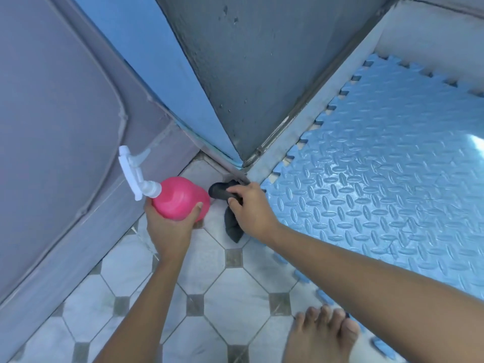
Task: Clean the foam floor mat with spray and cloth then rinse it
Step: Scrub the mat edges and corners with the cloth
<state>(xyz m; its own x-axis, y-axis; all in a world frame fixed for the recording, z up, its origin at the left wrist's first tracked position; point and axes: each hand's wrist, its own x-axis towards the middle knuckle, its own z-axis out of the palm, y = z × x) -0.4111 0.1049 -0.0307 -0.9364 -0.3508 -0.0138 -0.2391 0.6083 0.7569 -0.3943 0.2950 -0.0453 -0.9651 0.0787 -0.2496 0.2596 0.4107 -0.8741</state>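
foot [324, 334] on tiled floor [230, 289] | left hand [167, 229] grips pink spray bottle [180, 197] | right hand [251, 208] holds dark cloth [230, 226] | mat [379, 179] flat just right | advice: turn nozzle onto mat, spray evenly, then wipe

Cool, even daylight; glare on the mat [392, 179]; edges bend.

One wide-angle camera on the head looks steeply down at the tiled floor [235, 297], near it; the wall corner [242, 153] lies at 12 o'clock, the mat [392, 179] at 3, a foot [322, 336] at 5.
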